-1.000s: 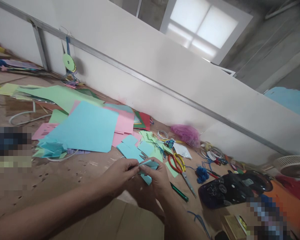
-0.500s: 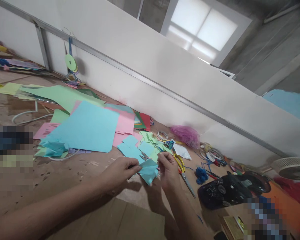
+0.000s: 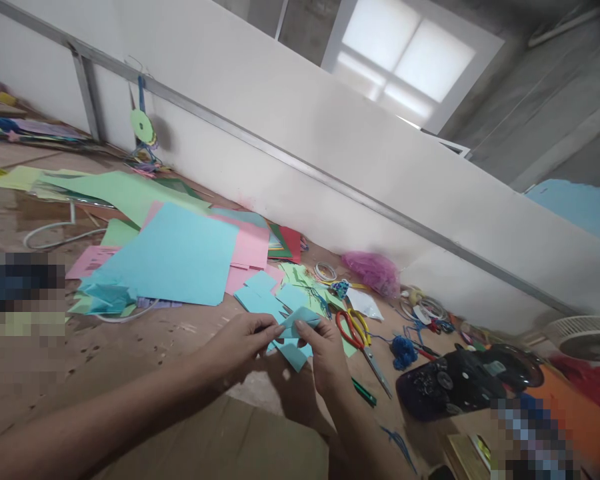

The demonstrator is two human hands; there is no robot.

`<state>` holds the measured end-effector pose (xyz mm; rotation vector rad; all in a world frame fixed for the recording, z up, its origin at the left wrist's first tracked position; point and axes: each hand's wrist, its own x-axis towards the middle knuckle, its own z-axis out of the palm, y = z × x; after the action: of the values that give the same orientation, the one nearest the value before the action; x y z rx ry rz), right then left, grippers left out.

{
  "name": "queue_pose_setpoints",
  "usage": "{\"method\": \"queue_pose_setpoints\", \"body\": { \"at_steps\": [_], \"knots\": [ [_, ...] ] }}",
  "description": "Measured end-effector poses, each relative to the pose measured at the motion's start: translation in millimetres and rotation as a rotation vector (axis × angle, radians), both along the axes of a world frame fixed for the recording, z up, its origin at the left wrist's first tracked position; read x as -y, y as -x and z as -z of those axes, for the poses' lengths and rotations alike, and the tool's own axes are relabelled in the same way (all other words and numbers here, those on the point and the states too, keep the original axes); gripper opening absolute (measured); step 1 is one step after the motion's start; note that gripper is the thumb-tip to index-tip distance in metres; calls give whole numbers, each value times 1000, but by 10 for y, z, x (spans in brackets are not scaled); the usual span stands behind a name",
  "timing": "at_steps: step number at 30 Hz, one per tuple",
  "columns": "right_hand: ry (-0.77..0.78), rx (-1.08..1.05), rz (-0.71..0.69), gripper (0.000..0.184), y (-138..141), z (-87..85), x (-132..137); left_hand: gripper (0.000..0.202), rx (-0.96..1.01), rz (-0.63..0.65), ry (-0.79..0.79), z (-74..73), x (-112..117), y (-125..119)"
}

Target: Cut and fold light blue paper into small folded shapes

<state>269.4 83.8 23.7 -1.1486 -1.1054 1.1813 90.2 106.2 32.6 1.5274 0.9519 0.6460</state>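
Observation:
Both hands pinch one small folded piece of light-blue paper [image 3: 303,315] above the table. My left hand [image 3: 253,335] grips its left edge between thumb and fingers. On the right side, the thumb of my right hand [image 3: 325,343] presses on the paper's face, fingers behind it. Cut blue paper pieces [image 3: 256,298] lie just beyond, with dark scissor tips showing near the folded paper. To the right of my right hand rest scissors with red and yellow handles [image 3: 363,333], blades pointing towards me. A green pen-like stick [image 3: 364,392] lies beside my right wrist.
A large blue sheet [image 3: 180,257] tops pink and green paper at left. Beyond my hands are green scraps [image 3: 300,277], a tape roll [image 3: 325,271] and a pink plastic bag [image 3: 373,272]. Blue yarn [image 3: 403,351] and a dark bag [image 3: 447,383] sit at right. A white wall borders the table.
My right hand has moved left and down onto the folded paper and now grips it. The scissors' red handle and the green stick have come into view.

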Motion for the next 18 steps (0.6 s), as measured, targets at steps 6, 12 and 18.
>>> {"method": "queue_pose_setpoints", "body": {
  "at_steps": [6, 12, 18],
  "knots": [
    [-33, -13, 88, 18, -92, 17, -57, 41, -14, -10, -63, -36, -49, 48],
    [-38, -55, 75, 16, -54, -4, -26, 32, -12, 19, -110, -93, -45, 34],
    [-37, -148, 194, 18, -159, -65, -77, 31, -100, -20, -239, -66, -76, 72]
  ]
}}
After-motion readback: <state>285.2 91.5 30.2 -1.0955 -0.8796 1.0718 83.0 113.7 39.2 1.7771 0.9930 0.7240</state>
